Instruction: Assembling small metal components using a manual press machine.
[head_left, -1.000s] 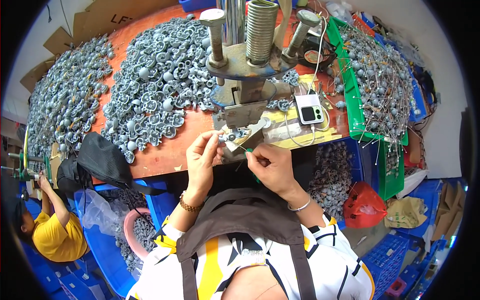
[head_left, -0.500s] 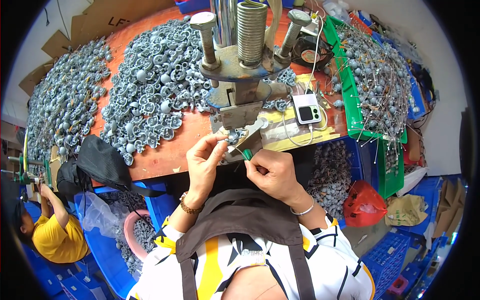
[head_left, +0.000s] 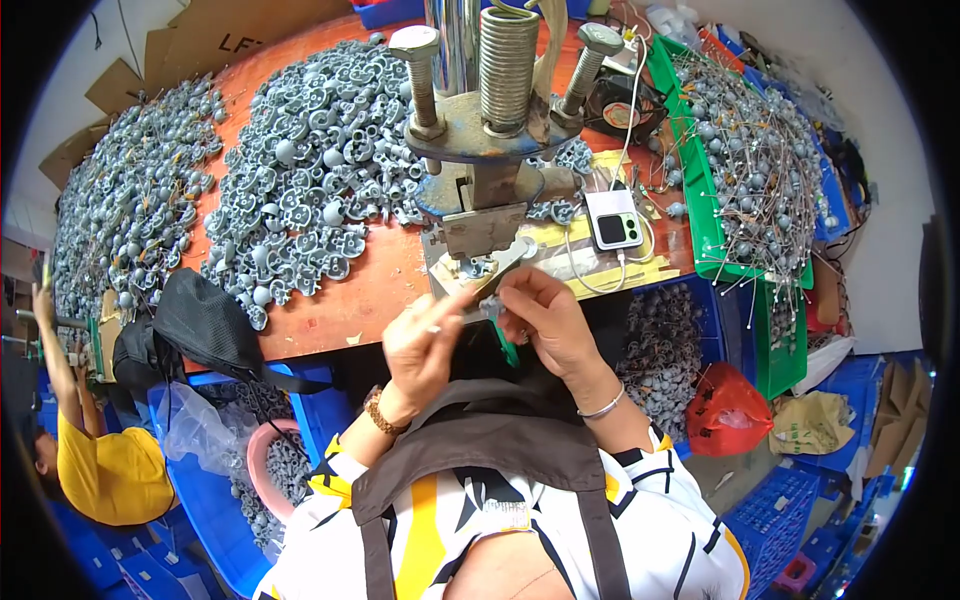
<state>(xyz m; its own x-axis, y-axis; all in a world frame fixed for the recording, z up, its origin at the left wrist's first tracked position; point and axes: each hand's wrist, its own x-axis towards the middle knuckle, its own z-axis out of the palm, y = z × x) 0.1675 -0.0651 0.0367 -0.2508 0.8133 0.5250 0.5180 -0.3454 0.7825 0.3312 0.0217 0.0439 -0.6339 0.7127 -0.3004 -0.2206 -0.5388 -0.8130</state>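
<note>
My right hand [head_left: 550,320] is closed, with a small grey plastic part [head_left: 491,307] at its fingertips, in front of the press. Below those fingers a slim green tool [head_left: 506,346] sticks out, its lower end pointing down; its exact kind is hard to make out. Close by on the left, my left hand [head_left: 420,345] is blurred by motion, its index finger stretched toward the grey part. Whether it holds anything cannot be seen. Just beyond both hands stands the metal press [head_left: 490,180], with a small grey piece [head_left: 478,267] under its head.
A heap of grey plastic parts [head_left: 310,150] covers the red table [head_left: 310,325]. Right of the press lie a white phone-like device [head_left: 614,218] on a cable and a small fan [head_left: 622,105]. A green tray [head_left: 690,150] holds wired parts. A person in yellow [head_left: 110,465] works at far left.
My right hand has turned palm-up and drawn the grey part away from the press; the green tool now points downward. My left hand has moved down, off the press. The person in yellow has raised an arm.
</note>
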